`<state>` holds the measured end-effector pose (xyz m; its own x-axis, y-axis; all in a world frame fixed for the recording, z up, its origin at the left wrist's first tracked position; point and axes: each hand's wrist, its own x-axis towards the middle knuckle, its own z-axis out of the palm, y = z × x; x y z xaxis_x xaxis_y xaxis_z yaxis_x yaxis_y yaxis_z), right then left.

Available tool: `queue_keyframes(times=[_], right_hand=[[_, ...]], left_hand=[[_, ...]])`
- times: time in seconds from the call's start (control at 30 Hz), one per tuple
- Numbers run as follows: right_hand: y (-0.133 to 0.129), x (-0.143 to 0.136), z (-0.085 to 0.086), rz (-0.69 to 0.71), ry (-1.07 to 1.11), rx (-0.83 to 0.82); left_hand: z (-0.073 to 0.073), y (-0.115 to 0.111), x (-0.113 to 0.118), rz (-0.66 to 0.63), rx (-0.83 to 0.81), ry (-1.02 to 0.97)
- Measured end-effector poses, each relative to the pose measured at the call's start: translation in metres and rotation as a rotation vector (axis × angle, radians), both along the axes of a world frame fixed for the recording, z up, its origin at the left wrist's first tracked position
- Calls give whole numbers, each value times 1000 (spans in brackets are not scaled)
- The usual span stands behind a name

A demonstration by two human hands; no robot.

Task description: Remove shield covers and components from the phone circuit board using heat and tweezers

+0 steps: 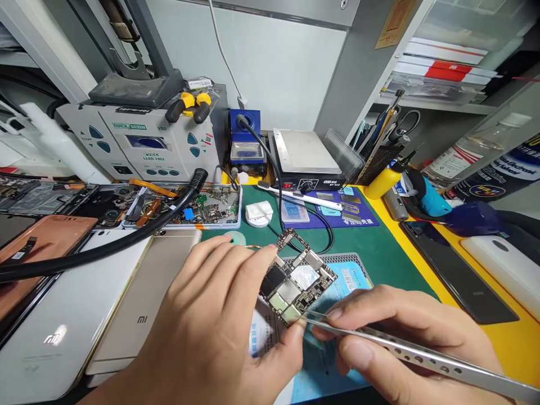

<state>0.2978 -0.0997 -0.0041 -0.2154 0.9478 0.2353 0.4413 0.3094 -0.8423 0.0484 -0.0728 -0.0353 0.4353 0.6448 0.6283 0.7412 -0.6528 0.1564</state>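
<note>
My left hand (236,304) grips a phone circuit board (306,277) by its edges, with the thumb at the lower corner and fingers along the upper left. The board is tilted, showing silver shields, a dark chip and a rectangular cut-out at its top. In my right hand (405,332) is a pair of metal tweezers (415,353) with holes along its arms. The tweezer tips meet the board's lower edge near my left thumb; whether they pinch anything is too small to tell. Beneath the board lies a blue-and-white packet (333,360) on the green mat (392,260).
Several phones, among them a gold one (147,298), lie at left. Behind them stand a parts tray (211,211) and a hot-air station (147,143) whose black hose (126,247) crosses the phones. A heating plate (304,152), white-handled brush (312,199) and dark phone (459,270) lie further back and right.
</note>
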Motion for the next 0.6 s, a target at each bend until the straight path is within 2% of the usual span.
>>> queue_keyframes(times=[0.17,0.33,0.6], right_hand=[[-2,0,-6,0,45,22],[-3,1,-1,17,-19,-28],[-4,2,-3,17,21,-74]], left_hand=[[1,3,2,6,22,-9],[3,5,5,14,58,-3],[-2,4,5,19,57,-8]])
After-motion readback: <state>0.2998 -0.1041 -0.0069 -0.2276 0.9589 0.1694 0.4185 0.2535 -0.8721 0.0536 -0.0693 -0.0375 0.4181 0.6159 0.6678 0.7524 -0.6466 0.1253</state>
